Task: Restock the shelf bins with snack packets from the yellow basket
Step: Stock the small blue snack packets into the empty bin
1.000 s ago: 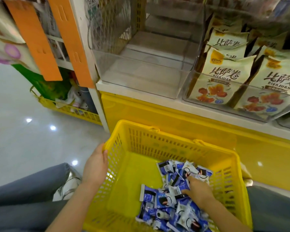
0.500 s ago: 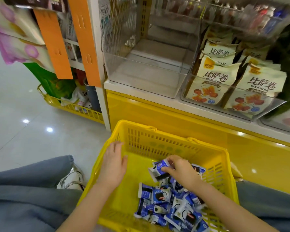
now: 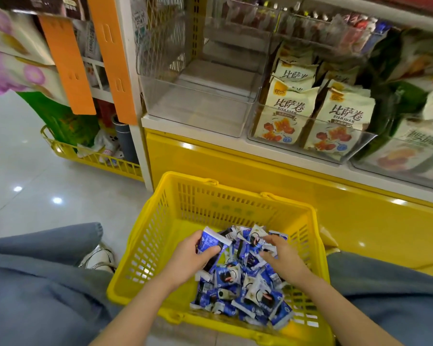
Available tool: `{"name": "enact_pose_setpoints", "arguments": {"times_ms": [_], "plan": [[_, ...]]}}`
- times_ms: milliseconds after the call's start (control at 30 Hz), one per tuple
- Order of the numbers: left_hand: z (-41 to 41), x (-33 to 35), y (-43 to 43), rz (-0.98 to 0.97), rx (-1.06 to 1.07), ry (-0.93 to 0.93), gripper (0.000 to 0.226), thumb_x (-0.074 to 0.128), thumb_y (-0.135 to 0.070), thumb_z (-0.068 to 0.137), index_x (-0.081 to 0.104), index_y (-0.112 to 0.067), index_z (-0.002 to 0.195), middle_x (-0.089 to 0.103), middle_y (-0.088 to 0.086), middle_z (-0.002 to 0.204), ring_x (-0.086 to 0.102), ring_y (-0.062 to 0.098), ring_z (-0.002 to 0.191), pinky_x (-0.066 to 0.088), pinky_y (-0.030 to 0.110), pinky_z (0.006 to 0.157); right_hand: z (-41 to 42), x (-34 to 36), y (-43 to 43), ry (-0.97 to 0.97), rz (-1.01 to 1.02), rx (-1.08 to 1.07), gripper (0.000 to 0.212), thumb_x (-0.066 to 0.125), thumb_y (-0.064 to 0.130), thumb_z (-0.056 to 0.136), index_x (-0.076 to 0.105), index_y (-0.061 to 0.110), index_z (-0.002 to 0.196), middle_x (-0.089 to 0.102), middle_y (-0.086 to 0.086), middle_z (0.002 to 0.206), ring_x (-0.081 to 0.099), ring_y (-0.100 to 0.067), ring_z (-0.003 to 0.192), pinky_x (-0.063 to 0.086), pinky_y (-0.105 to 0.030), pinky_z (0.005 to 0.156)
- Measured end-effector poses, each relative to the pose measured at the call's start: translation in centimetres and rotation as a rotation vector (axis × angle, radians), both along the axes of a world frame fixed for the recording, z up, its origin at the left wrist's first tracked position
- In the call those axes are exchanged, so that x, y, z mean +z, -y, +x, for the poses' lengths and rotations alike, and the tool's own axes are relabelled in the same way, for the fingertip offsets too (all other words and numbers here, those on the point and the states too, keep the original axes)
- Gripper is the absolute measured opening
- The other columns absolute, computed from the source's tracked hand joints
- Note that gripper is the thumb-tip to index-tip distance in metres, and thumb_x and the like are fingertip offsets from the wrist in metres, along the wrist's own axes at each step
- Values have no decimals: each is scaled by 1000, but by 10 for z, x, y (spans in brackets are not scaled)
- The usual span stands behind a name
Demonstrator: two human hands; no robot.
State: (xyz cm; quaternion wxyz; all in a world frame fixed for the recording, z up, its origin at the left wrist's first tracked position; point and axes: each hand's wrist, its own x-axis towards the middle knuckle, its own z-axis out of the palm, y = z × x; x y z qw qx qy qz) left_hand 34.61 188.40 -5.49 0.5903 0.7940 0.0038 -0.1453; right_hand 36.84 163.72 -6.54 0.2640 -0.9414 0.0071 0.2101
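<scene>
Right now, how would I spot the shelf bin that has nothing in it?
Start at the yellow basket, then look up to the white shelf above it. The clear bin stands at the shelf's left end; unlike the neighbouring bin full of cream packets, it holds nothing.

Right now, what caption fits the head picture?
Left hand and right hand grip blue packets in the yellow basket below a clear bin.

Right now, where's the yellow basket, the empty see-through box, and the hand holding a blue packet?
yellow basket (image 3: 223, 206): head view, on its far slotted wall.
empty clear bin (image 3: 193, 121): head view, on its front wall.
left hand (image 3: 185, 260): head view, on the back of the hand gripping a blue packet (image 3: 208, 242).
</scene>
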Motion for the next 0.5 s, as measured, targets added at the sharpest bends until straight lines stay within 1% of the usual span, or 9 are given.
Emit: {"name": "enact_pose_setpoints", "arguments": {"times_ms": [33,100,167,233,300,333,400,433,500], "plan": [[-1,-1,-1,10,18,-4,10,62,-25,88,53,-21,87,61,-12,68,53,-6,60,41,10,57,-5,-10,9,-91,-55,28,63,56,38,91,32,11,142,37,-6,146,37,-18,134,32,-28,108],[-2,-2,-3,17,48,-18,8,61,-23,89,56,-17,92,62,-9,73,55,-6,60,41,10,56,-16,-27,17,-248,-68,74,86,60,48,85,16,9,148,22,-7,154,26,-20,140,27,-30,112],[-3,-4,-3,30,57,-14,7,61,-20,89,54,-19,86,58,-8,71,53,-9,56,39,9,53,-24,-38,14,-284,-121,192,98,64,55,80,9,13,150,16,-4,156,17,-20,143,24,-32,113],[-5,-5,-2,45,59,-29,8,61,-20,89,54,-18,85,61,-3,74,54,-5,61,41,13,57,-31,-45,5,-219,-284,370,92,65,54,79,18,14,148,24,-1,153,17,-21,142,24,-34,113],[-6,-8,0,47,59,-59,7,62,-21,89,56,-17,88,64,4,82,57,9,71,44,20,63,-36,-48,-5,-151,-437,511,75,64,45,82,32,13,143,36,-3,146,25,-23,136,28,-35,109],[-7,-9,1,49,56,-66,7,62,-21,88,55,-18,87,64,3,83,57,10,71,44,19,62,-37,-48,-9,-141,-478,541,66,63,40,83,39,12,138,41,-6,141,30,-23,131,31,-36,106],[-9,-12,2,56,47,-72,7,62,-21,88,55,-21,87,64,-1,82,57,3,68,43,13,58,-39,-46,-16,-148,-527,567,52,62,35,84,47,11,128,46,-8,134,36,-26,125,35,-38,102],[-10,-13,2,64,40,-76,8,62,-21,88,55,-22,86,63,-3,79,56,-2,64,41,10,56,-39,-46,-18,-153,-550,582,49,62,35,84,49,11,126,47,-9,133,36,-27,125,36,-39,102],[-11,-13,3,65,26,-89,9,62,-20,88,54,-23,84,61,-6,75,56,-9,59,40,8,53,-38,-45,-19,-160,-593,615,51,62,36,85,50,10,127,45,-10,135,35,-28,127,35,-41,105]]}}
